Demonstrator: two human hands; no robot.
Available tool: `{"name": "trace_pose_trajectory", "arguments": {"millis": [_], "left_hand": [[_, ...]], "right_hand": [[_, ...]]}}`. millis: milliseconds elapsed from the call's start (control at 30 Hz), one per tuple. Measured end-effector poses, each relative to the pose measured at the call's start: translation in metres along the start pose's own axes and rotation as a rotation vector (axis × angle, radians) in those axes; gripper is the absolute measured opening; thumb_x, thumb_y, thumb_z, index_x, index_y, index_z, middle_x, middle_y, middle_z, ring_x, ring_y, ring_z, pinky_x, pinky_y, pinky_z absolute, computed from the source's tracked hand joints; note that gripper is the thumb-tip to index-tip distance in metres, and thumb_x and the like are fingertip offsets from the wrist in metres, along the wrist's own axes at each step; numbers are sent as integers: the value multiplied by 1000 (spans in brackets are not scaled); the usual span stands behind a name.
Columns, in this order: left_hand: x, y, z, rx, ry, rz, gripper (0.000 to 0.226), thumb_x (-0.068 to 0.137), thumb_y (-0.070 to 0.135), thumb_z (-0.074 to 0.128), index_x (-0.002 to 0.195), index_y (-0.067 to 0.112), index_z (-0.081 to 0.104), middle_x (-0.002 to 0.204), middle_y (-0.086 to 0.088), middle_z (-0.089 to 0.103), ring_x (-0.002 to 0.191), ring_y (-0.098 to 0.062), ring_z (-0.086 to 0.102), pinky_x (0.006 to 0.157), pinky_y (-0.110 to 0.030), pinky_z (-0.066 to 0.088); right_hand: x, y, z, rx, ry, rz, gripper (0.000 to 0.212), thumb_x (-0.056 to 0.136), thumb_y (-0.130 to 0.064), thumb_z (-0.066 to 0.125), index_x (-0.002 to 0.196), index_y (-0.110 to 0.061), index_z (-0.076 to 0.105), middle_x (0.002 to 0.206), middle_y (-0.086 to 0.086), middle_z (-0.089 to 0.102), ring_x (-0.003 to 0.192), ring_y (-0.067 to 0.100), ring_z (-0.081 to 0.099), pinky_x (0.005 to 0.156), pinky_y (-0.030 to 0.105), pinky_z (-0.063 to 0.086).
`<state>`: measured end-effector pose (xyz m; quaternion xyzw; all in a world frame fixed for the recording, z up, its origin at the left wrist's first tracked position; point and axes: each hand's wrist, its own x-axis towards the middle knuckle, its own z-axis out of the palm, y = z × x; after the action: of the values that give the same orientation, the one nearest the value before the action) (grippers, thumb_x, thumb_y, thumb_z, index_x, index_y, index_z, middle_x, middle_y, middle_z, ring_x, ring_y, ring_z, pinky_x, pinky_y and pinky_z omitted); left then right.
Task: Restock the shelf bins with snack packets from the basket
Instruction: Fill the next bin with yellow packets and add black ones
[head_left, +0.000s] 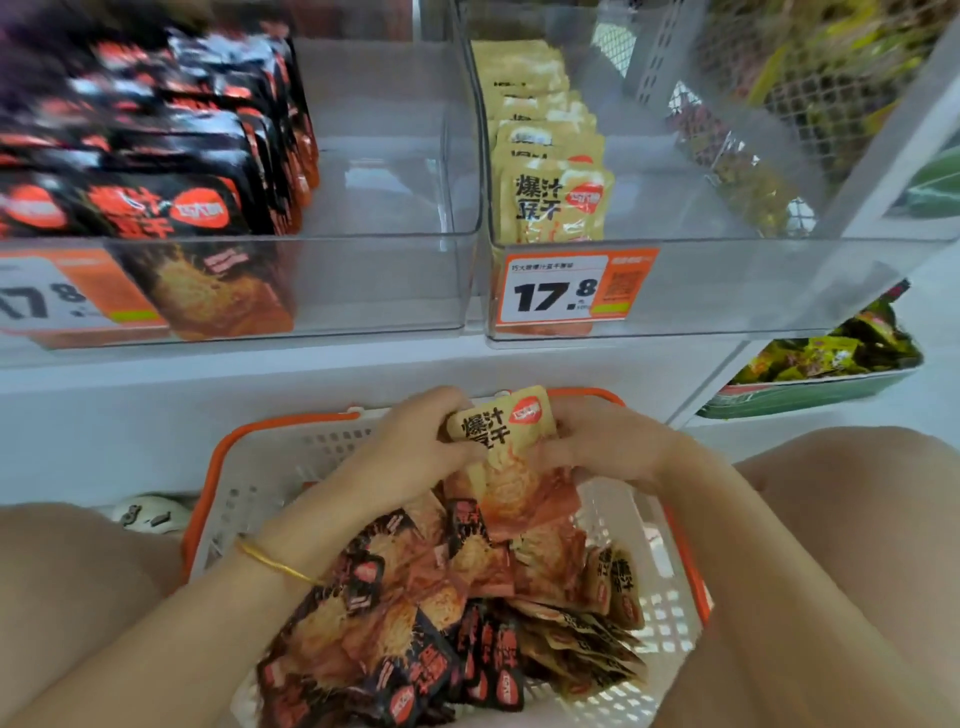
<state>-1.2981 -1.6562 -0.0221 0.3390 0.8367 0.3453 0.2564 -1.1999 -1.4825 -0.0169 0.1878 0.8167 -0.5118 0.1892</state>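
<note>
A white basket with an orange rim (208, 499) sits between my knees, heaped with black and yellow snack packets (415, 613). Over its far end both hands hold a small stack of yellow packets (501, 431): my left hand (415, 447) grips the stack's left side and my right hand (608, 441) grips its right side. Above, a clear shelf bin (701, 280) holds a row of upright yellow packets (550, 202) along its left side. The clear bin to its left (374, 280) holds black packets (156, 171) on its left half.
An orange price tag reading 17.8 (566, 288) hangs on the front of the yellow-packet bin. A green tray of green packets (821, 364) stands at the right. Wire mesh shelving (779, 104) with more packets stands upper right. My knees flank the basket.
</note>
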Motion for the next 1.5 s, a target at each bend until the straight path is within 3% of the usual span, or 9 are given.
{"name": "trace_pose_trajectory", "arguments": {"millis": [67, 300, 533, 733, 900, 1033, 1200, 1367, 1500], "left_hand": [[-3, 17, -17, -52, 18, 56, 17, 80, 17, 73, 82, 23, 57, 81, -2, 60, 81, -24, 59, 78, -45, 50], [-1, 107, -81, -258, 313, 370, 22, 82, 7, 68, 94, 23, 59, 85, -15, 63, 71, -18, 58, 71, -34, 49], [34, 154, -104, -95, 584, 554, 22, 85, 11, 63, 104, 21, 56, 90, 14, 56, 76, 4, 53, 70, -10, 42], [56, 131, -94, 306, 641, 492, 29, 84, 21, 64, 112, 20, 61, 99, 1, 60, 99, -25, 54, 91, -38, 42], [52, 127, -81, 601, 740, 458, 7, 82, 24, 70, 87, 19, 72, 131, -2, 50, 126, -26, 29, 90, -33, 17], [56, 123, -79, 646, 682, 389, 9, 80, 23, 71, 87, 17, 71, 143, -5, 41, 137, -29, 21, 95, -39, 16], [55, 118, -79, 629, 717, 392, 6, 79, 15, 71, 82, 10, 69, 140, -10, 44, 137, -33, 25, 97, -46, 24], [50, 115, -73, 589, 761, 403, 17, 76, 15, 71, 92, 11, 65, 136, -11, 47, 133, -29, 28, 96, -43, 25], [19, 104, -61, 397, 884, 541, 16, 81, 17, 61, 97, 15, 63, 114, -1, 53, 113, -23, 40, 91, -30, 26]], "right_hand": [[-18, -16, -8, 78, 102, -137, 29, 86, -2, 62, 111, -15, 60, 100, 0, 68, 88, 9, 66, 69, 21, 52], [-62, -91, -58, 299, 426, -559, 36, 84, 8, 61, 102, -21, 49, 88, -3, 66, 74, 5, 64, 56, 22, 50], [-57, -142, -103, 193, 832, -819, 28, 81, -7, 58, 95, -27, 45, 97, 1, 66, 92, 13, 66, 69, 36, 55], [-30, -113, -105, 18, 707, -504, 11, 89, -1, 57, 91, -10, 50, 78, 7, 64, 65, 5, 60, 50, 11, 42], [-19, -102, -104, -338, 682, -301, 15, 85, -6, 63, 77, -14, 53, 76, 3, 54, 80, 25, 55, 69, 35, 46], [-21, -114, -110, -557, 603, -92, 26, 86, -20, 66, 68, -11, 48, 75, 4, 50, 79, 25, 55, 63, 33, 46], [-15, -124, -110, -565, 568, -104, 22, 85, -22, 69, 93, -2, 64, 87, 8, 54, 82, 20, 50, 56, 27, 35], [-11, -116, -107, -486, 610, -97, 21, 83, -23, 71, 89, -8, 57, 88, 5, 56, 83, 20, 53, 65, 27, 40], [-41, -102, -93, -431, 935, -216, 34, 80, -29, 74, 100, -13, 52, 95, 2, 60, 87, 21, 57, 75, 37, 49]]}}
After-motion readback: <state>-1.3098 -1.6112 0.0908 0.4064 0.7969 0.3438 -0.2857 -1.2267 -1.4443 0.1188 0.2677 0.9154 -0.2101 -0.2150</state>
